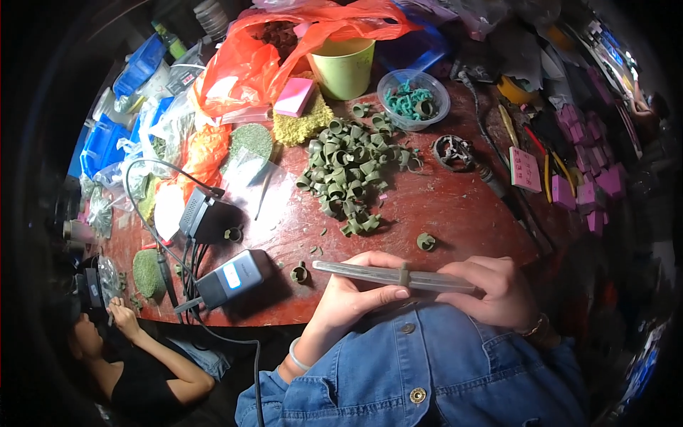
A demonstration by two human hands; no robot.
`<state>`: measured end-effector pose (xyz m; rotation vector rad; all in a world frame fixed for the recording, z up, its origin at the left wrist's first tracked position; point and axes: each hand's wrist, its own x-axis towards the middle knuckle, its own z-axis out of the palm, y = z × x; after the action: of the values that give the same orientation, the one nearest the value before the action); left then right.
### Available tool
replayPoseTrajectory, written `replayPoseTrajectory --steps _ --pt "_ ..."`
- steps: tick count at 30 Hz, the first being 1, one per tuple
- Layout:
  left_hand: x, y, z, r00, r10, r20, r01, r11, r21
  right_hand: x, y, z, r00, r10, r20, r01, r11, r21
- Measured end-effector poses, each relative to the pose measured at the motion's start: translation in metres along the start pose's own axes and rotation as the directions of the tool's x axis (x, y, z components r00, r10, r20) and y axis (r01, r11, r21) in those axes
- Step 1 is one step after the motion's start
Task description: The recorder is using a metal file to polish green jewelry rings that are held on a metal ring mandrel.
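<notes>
Near the table's front edge I hold a grey tapered ring mandrel (441,280) level in front of me. A dull green ring (404,275) sits around its middle. My left hand (359,290) is closed on the mandrel, its thumb tip against the ring and the narrow end pointing left past the fingers. My right hand (492,288) grips the thick end, which its fingers partly hide. Beyond my hands lies a pile of similar green rings (348,167). One loose green ring (426,242) lies just past the mandrel, another (299,273) left of my left hand.
Black power adapters (231,279) with cables sit at the left. A yellow-green cup (343,67), red plastic bag (238,75) and clear bowl of teal pieces (413,99) stand behind the pile. Pliers (556,164) and pink blocks (596,188) lie right. Another person (142,363) works at lower left.
</notes>
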<state>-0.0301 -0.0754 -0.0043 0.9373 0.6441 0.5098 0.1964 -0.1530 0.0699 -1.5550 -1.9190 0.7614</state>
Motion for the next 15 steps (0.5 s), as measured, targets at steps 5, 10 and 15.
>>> replayPoseTrajectory --steps 5,10,15 --pt "0.005 -0.010 -0.004 0.986 0.094 -0.135 -0.122 0.968 -0.218 -0.030 0.025 -0.030 0.988 0.154 0.003 -0.154 0.986 0.057" --pt "0.006 -0.004 -0.010 0.882 0.462 0.089 -0.384 0.598 0.704 -0.058 0.042 -0.057 0.977 0.214 -0.018 -0.213 0.976 0.044" --pt "0.012 0.005 0.003 0.877 0.383 0.289 -0.424 0.335 0.841 -0.063 0.048 -0.053 0.883 0.460 -0.095 -0.425 0.868 0.256"
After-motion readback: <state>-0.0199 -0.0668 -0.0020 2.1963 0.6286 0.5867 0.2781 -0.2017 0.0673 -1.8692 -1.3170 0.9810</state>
